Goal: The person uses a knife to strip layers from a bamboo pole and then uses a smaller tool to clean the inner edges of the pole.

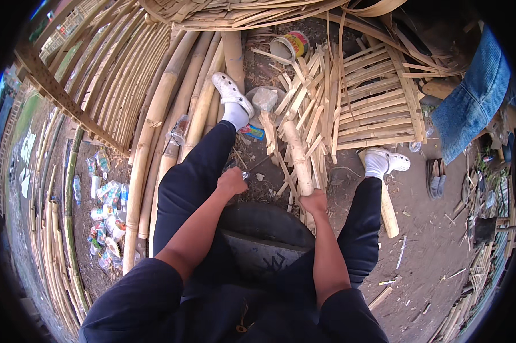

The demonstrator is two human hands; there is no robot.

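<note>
Bamboo poles lie left of the bamboo section and split bamboo; a bamboo panel lies to their right, shoes farther right; litter left of those poles.

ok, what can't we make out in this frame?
Head view:
- What the left hand grips, if anything: its own fingers hide it.
- Near end of the bamboo piece: covered by the right hand.
- Full shape of the woven bamboo: cut off by the top edge.
- Whether anyone wears the denim: cut off by the dark rim.
</note>
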